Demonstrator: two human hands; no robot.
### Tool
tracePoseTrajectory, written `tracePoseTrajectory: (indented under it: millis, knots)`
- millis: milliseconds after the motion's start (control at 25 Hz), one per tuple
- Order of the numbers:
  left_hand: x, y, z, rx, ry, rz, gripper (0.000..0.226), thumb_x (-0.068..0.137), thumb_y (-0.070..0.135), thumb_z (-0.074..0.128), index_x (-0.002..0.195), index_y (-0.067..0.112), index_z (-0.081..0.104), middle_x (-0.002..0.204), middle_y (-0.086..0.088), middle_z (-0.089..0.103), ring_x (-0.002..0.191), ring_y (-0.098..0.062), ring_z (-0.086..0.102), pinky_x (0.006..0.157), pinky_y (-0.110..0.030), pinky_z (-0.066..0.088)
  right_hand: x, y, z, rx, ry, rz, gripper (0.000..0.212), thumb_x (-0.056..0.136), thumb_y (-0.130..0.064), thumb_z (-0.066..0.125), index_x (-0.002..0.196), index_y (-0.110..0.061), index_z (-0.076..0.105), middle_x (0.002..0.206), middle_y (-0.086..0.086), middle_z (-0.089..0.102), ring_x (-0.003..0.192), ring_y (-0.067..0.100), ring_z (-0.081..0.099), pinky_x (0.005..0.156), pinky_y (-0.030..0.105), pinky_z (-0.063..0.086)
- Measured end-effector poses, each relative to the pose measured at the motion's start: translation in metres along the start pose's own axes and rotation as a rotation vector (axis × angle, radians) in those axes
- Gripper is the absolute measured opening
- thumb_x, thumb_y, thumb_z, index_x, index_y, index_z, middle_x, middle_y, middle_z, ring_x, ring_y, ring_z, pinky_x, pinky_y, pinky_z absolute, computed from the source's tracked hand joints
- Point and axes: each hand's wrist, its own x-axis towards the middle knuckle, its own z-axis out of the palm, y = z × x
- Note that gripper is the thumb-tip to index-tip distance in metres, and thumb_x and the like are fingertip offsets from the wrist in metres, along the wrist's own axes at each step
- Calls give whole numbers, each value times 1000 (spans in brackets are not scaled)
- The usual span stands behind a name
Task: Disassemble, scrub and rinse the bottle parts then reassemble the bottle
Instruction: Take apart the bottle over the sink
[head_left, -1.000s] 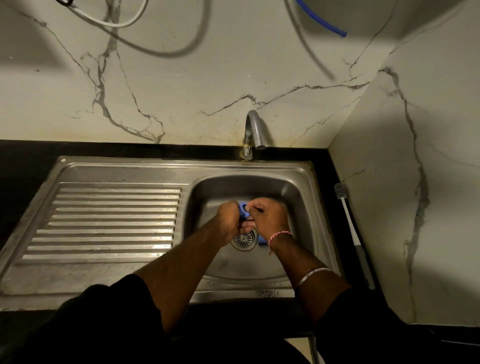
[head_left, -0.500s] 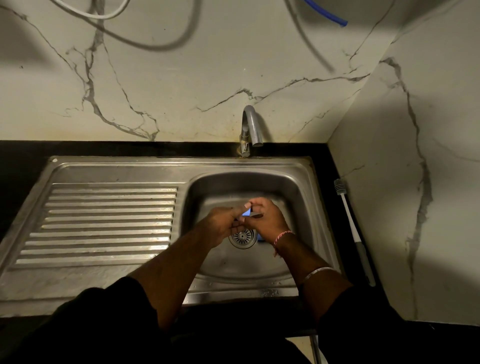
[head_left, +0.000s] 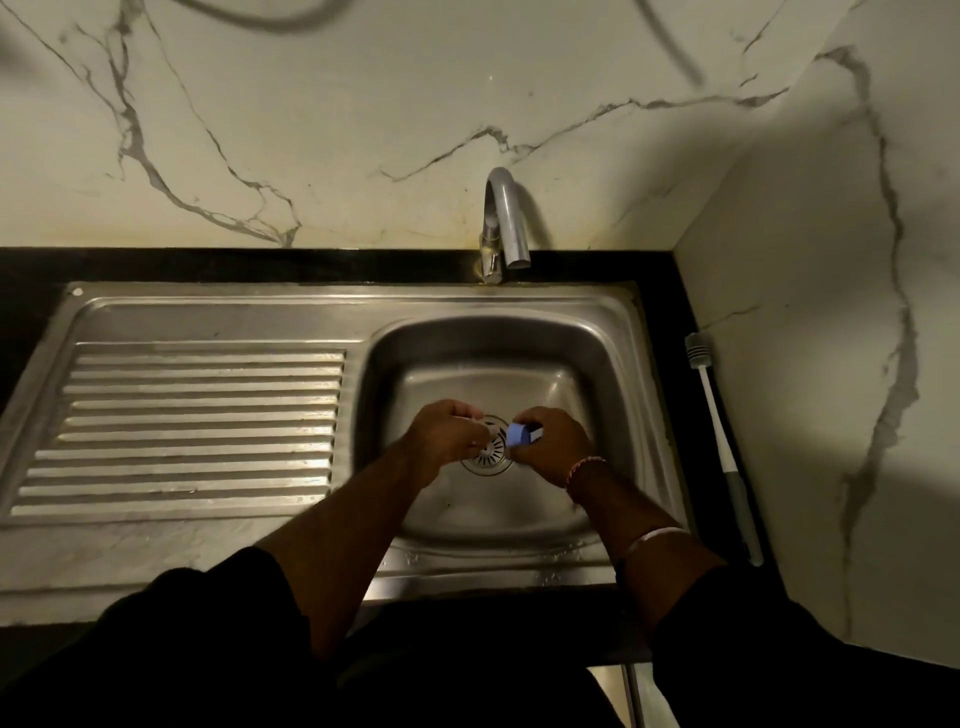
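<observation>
Over the sink (head_left: 613, 332) drain (head_left: 491, 452): right hand (head_left: 553, 447), fingers curled round a blue bottle part (head_left: 519, 434); left hand (head_left: 447, 436), fingers curled, contents indiscernible; bottle brush (head_left: 719, 431) along the counter's right edge

Drainboard (head_left: 202, 415) open — faucet (head_left: 504, 223) overhangs the basin (head_left: 597, 364).

brush (head_left: 714, 415) right of sink (head_left: 613, 332), faucet (head_left: 501, 223) behind
</observation>
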Motion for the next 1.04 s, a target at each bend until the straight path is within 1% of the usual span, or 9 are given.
tracePoseTrajectory:
  millis: [80, 200, 240, 320, 400, 520, 680, 840, 1040]
  knots:
    - [8, -13, 3, 276, 6, 13, 30, 74, 2, 86, 98, 14, 72, 101, -11, 75, 89, -23, 73, 83, -39, 64, 1, 12, 9, -179, -94, 6, 47, 71, -22, 89, 113, -13, 69, 111, 5, 63, 99, 20, 61, 84, 26, 48]
    - [21, -39, 6, 654, -8, 49, 40, 74, 4, 84, 109, 18, 71, 110, -1, 69, 96, -17, 68, 79, -26, 59, 3, 31, 28, -282, -195, 42, 48, 75, -27, 85, 115, -15, 61, 117, 4, 56, 100, 22, 59, 88, 33, 51]
    - [26, -48, 7, 771, -31, 83, 42, 74, 6, 84, 112, 18, 70, 116, -1, 68, 102, -17, 66, 83, -25, 56, 5, 36, 34, -311, -235, 50, 46, 76, -26, 83, 114, -15, 59, 117, 4, 56, 98, 22, 59, 86, 34, 51]
    - [40, -65, 13, 983, -102, 95, 44, 77, 14, 85, 117, 21, 68, 125, -2, 65, 111, -19, 62, 95, -31, 54, 10, 49, 46, -360, -311, 82, 35, 81, -24, 80, 106, -18, 57, 112, 4, 60, 92, 21, 61, 84, 36, 52]
    - [48, -75, 20, 1129, -137, 71, 47, 79, 24, 85, 122, 26, 65, 129, 1, 62, 115, -21, 60, 98, -36, 52, 17, 56, 54, -423, -357, 98, 29, 83, -23, 77, 104, -19, 58, 111, 5, 63, 94, 24, 63, 87, 41, 55]
    - [66, -84, 32, 1171, -113, 70, 51, 79, 30, 86, 125, 26, 65, 130, 0, 63, 118, -22, 61, 96, -36, 53, 31, 67, 67, -520, -405, 70, 36, 85, -19, 75, 117, -17, 58, 120, 9, 60, 104, 29, 63, 90, 43, 54]
    - [76, -96, 48, 1254, -106, 75, 51, 79, 35, 86, 124, 25, 64, 126, -1, 65, 112, -23, 62, 95, -41, 54, 38, 83, 81, -572, -420, 51, 43, 88, -13, 72, 127, -14, 52, 130, 13, 52, 110, 32, 60, 91, 44, 53]
    - [80, -106, 54, 1486, -85, 199, 51, 82, 41, 80, 127, 24, 59, 127, -3, 63, 113, -25, 59, 95, -40, 47, 38, 96, 92, -591, -430, 88, 50, 85, -11, 74, 129, -13, 50, 132, 15, 46, 112, 34, 57, 93, 47, 53]
    - [81, -104, 56, 1565, -93, 207, 58, 83, 34, 79, 134, 19, 54, 134, -7, 58, 120, -28, 56, 100, -42, 44, 37, 96, 89, -548, -435, 161, 55, 81, -18, 79, 128, -15, 50, 130, 14, 48, 113, 33, 57, 96, 47, 53]
